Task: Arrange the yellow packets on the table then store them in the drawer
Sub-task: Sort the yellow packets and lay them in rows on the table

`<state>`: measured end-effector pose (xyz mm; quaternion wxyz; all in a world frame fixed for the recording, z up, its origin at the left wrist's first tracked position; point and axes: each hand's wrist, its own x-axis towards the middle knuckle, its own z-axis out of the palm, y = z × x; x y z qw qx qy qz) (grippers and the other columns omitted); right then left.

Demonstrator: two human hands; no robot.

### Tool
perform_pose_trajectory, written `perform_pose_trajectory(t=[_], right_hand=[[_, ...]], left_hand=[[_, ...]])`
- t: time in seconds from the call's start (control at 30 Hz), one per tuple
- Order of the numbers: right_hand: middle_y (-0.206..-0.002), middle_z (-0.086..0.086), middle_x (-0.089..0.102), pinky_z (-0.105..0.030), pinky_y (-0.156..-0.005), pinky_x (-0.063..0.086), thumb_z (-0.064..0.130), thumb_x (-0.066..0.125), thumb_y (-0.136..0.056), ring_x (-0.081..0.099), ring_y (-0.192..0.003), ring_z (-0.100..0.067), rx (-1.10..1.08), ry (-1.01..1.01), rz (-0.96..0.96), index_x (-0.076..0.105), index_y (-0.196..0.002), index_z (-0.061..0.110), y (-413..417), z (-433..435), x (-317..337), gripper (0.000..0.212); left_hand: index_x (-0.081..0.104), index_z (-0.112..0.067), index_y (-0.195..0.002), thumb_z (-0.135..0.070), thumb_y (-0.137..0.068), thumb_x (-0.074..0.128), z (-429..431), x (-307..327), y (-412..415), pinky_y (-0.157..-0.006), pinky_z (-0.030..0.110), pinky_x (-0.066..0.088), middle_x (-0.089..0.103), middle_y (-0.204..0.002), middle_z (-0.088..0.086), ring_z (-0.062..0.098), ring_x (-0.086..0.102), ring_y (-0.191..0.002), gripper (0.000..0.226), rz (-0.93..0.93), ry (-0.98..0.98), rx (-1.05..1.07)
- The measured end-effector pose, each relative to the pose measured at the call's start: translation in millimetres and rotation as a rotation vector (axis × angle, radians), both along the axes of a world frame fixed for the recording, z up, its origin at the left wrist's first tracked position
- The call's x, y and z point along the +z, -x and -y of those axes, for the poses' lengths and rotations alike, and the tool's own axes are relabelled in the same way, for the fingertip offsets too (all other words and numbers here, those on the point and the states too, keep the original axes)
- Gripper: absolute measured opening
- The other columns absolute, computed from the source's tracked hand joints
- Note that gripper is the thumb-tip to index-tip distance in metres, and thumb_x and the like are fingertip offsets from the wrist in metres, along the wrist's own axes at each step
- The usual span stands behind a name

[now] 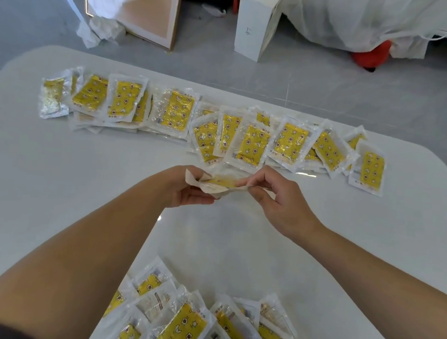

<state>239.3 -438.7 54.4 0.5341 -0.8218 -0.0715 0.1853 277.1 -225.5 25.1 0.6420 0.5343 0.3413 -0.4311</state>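
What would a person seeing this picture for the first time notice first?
Most striking is the long row of yellow packets, lying overlapped across the far side of the white table. At the centre, the left hand and the right hand hold a single packet between them. A looser pile of packets lies at the near edge.

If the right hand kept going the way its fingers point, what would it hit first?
Probably the left hand, gripping the other end of the yellow packet the right hand pinches.
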Motion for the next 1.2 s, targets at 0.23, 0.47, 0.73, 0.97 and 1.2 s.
perform_pose_trajectory(t=[0.23,0.47,0.73,0.97,1.2], right_hand=[[-0.069,0.006,0.057,-0.018,-0.063,0.044,0.009,0.057,-0.094,0.051,-0.065,-0.009,-0.193,0.017,-0.107,0.055,-0.083,0.013,-13.8,15.3,-2.8,0.012],[-0.098,-0.009,0.071,-0.031,-0.069,0.06,0.02,0.071,-0.087,0.07,-0.084,-0.02,-0.144,0.029,-0.528,0.06,-0.101,0.017,-27.7,24.5,-12.7,0.017],[-0.073,0.008,0.055,-0.013,-0.051,0.036,0.026,0.081,-0.076,0.049,-0.063,-0.005,-0.091,0.193,-0.449,0.052,-0.075,0.019,-43.4,30.3,-9.5,0.03],[-0.079,-0.005,0.055,-0.032,-0.066,0.041,0.029,0.084,-0.071,0.052,-0.073,-0.019,-0.207,0.264,-0.39,0.051,-0.078,0.013,-63.4,56.6,-16.0,0.038],[-0.076,-0.005,0.054,-0.037,-0.07,0.047,0.027,0.084,-0.072,0.053,-0.071,-0.019,-0.353,0.191,-0.385,0.05,-0.07,0.015,-76.1,86.9,-29.4,0.036]], left_hand=[[0.065,-0.011,-0.078,-0.019,-0.094,0.056,-16.9,3.9,-3.3,-0.062,0.016,0.055,0.066,-0.08,0.002,0.011,0.066,-0.07,0.02,0.607,-0.533,-0.41],[0.065,-0.008,-0.082,-0.02,-0.095,0.056,-15.1,9.5,-7.3,-0.058,0.011,0.049,0.064,-0.078,0.003,0.008,0.059,-0.068,0.02,0.746,-0.465,-0.553],[0.063,-0.009,-0.081,-0.016,-0.097,0.052,14.7,14.0,-21.9,-0.059,0.012,0.047,0.06,-0.075,-0.001,0.006,0.057,-0.066,0.02,0.731,-0.302,-0.608],[0.063,-0.008,-0.074,-0.023,-0.09,0.06,53.4,16.1,-51.4,-0.058,0.022,0.039,0.054,-0.064,-0.002,0.009,0.043,-0.056,0.022,0.906,-0.499,-0.66],[0.059,-0.009,-0.073,-0.036,-0.085,0.068,92.2,9.4,-78.7,-0.054,0.018,0.036,0.055,-0.066,-0.002,0.007,0.041,-0.057,0.031,1.003,-0.655,-0.593]])
